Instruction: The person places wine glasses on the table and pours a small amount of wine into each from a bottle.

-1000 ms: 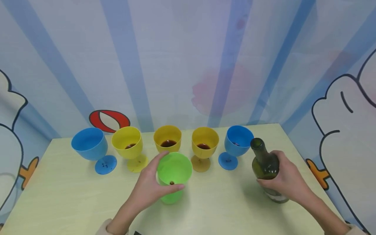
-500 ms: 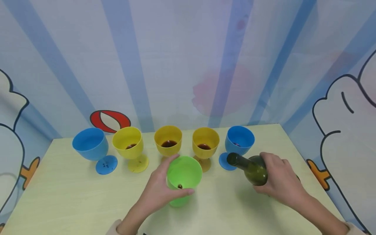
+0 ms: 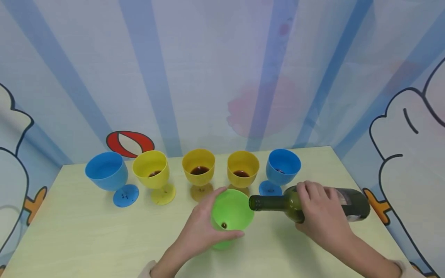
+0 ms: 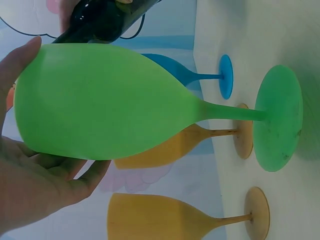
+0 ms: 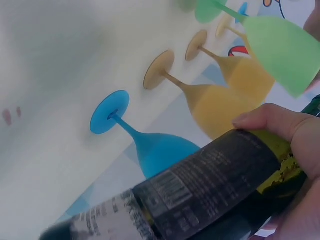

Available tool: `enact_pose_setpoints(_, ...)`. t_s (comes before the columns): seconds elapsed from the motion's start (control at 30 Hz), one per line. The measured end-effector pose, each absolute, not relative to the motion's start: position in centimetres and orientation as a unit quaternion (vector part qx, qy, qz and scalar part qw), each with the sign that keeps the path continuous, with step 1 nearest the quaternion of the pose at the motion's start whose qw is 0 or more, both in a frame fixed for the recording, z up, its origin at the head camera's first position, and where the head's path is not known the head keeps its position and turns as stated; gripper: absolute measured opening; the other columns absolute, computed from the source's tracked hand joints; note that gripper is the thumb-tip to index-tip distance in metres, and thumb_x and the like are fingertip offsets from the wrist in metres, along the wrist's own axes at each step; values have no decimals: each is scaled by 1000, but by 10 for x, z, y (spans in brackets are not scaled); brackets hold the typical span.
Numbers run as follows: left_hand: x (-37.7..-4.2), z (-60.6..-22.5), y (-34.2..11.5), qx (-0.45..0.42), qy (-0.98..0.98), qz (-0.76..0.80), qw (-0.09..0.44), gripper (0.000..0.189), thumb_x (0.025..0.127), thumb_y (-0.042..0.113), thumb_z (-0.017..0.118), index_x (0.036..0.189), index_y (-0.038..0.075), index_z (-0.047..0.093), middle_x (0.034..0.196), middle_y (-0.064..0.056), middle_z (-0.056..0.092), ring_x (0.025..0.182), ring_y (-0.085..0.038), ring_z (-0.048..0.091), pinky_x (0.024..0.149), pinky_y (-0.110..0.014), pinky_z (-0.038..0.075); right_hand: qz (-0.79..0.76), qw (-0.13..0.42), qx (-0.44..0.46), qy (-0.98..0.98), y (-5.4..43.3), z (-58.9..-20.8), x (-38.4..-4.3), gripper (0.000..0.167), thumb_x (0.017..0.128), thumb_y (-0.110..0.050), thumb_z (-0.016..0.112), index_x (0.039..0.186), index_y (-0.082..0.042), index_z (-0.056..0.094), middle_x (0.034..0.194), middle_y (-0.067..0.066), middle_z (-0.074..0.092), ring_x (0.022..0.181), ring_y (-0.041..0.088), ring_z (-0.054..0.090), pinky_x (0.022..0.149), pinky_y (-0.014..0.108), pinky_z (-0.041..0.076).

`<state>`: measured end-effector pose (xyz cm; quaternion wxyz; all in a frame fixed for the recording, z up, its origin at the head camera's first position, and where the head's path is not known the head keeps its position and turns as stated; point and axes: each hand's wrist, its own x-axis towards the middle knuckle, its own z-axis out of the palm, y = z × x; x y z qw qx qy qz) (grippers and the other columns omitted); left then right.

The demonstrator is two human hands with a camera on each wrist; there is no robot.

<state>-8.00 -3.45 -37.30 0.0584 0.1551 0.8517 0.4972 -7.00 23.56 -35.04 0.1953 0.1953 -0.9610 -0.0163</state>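
Note:
My left hand grips the bowl of a green goblet, thumb on the near side and fingers round the far side. A small dark spot of liquid shows inside it. In the left wrist view the green goblet has its stem and foot in sight, close to the table. My right hand holds a dark green wine bottle round its body, tipped nearly level. The bottle's mouth is at the goblet's right rim; no stream is visible. In the right wrist view the bottle's dark label faces the camera.
Behind the hands stands a row of goblets: a blue one at left, a yellow one, two amber ones and another blue one at right. Several hold dark liquid. A printed backdrop rises behind the table.
The left hand has moved the green goblet rightward. The right hand has tipped the bottle from nearly upright to almost level and brought its mouth leftward to the goblet's rim.

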Motion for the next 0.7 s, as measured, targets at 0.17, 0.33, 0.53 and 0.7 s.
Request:
enact_pose_setpoints(0.17,-78,-371,-33,165,852,493,59,93,58,42,84,136,18,38,130,-1,45,110,-22,46,86,-45,43,-43,246,226,-942,235,-352,-71,82,36,-24,89,100,4,46,92,21,52,87,36,51,70,52,42)
enact_pose_setpoints(0.33,-77,-369,-33,173,854,489,52,93,58,41,84,136,17,38,129,0,46,109,-21,46,85,-44,43,-58,265,232,-934,232,-350,-70,81,36,-23,88,100,5,47,92,23,51,87,37,51,70,53,42)
enact_pose_setpoints(0.53,-76,-367,-34,178,855,485,43,92,59,41,83,136,18,39,128,0,47,109,-22,46,84,-46,43,-66,265,229,-934,230,-346,-70,81,36,-23,90,99,4,47,91,23,52,85,38,51,70,53,42)
enact_pose_setpoints(0.7,-76,-367,-35,183,857,481,36,91,59,42,83,135,16,39,126,-1,49,108,-24,47,84,-47,43,-74,264,230,-934,229,-345,-70,80,37,-24,91,98,4,47,91,25,52,85,39,51,72,54,42)
